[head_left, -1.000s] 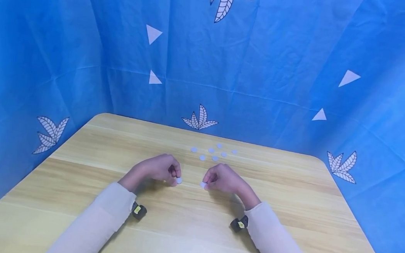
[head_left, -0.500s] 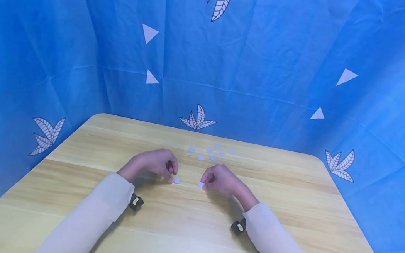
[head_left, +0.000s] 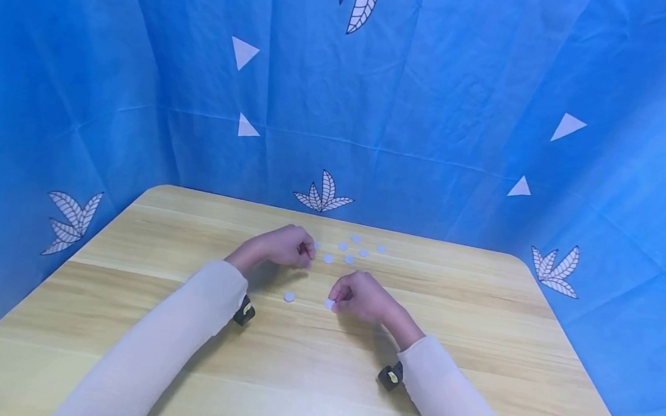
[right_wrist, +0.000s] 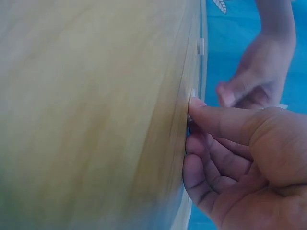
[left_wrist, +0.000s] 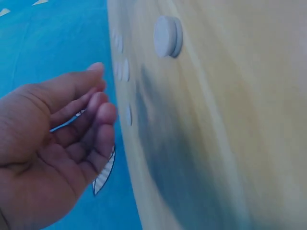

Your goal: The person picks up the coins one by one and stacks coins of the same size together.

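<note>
My right hand (head_left: 362, 294) is low at the middle of the table and pinches a small white disc (head_left: 329, 303) at its edge between thumb and fingers. To its left, two white discs lie stacked, slightly offset, as a small pile (left_wrist: 167, 36). My left hand (head_left: 286, 246) is beyond that pile, its fingers loosely bent and nothing showing between them. Its fingertips come close to the leftmost of several white discs (head_left: 328, 258) scattered toward the back, and that disc is partly hidden by the hand.
The light wooden table (head_left: 443, 367) has rounded back corners. Behind and on both sides hangs a blue cloth (head_left: 461, 82) with white leaf and triangle prints. Each wrist wears a small black camera (head_left: 390, 377) below the sleeve's cuff.
My left hand has let go of the disc on the near pile and moved forward and right toward the scattered discs. The right hand stays at its disc.
</note>
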A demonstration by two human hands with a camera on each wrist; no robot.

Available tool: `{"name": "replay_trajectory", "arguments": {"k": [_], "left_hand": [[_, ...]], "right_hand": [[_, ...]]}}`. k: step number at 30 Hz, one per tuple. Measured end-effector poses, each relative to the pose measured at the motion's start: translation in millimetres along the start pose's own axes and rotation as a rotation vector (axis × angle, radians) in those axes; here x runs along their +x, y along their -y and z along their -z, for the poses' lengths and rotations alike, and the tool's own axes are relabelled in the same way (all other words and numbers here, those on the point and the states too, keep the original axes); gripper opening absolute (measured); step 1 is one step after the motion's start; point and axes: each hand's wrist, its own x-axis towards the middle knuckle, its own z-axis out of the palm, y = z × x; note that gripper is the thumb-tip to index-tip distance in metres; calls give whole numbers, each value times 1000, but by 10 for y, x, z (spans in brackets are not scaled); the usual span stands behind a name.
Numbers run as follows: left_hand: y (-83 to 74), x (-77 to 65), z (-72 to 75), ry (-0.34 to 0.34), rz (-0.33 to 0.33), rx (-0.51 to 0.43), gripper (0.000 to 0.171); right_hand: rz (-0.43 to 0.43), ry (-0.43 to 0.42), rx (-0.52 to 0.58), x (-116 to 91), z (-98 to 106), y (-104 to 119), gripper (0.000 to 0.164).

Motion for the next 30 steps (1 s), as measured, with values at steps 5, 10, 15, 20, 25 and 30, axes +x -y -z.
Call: {"name": "replay_trajectory", "arguments": {"k": [5, 10, 15, 20, 25, 30], "left_hand": [[-110, 307, -41, -61, -38, -11, 8], [-235, 569, -106, -98, -60, -54, 13], [-308, 807, -190, -103, -63, -51, 20], [-339, 999, -255, -90, -67, 13, 21], [-379, 1100, -284, -70, -56, 10, 24], [-389, 1172, -307, -47, -60, 31, 26]], "right_hand": [[5, -1, 14, 10, -9, -19, 11], [19, 2, -5, 10, -4, -19, 10], [36, -2, -20, 14, -2, -6, 10], [55, -10, -24, 27, 0, 3, 11], [61, -7, -22, 28, 10, -4, 10], [58, -9, -22, 16, 18, -11, 10]]}}
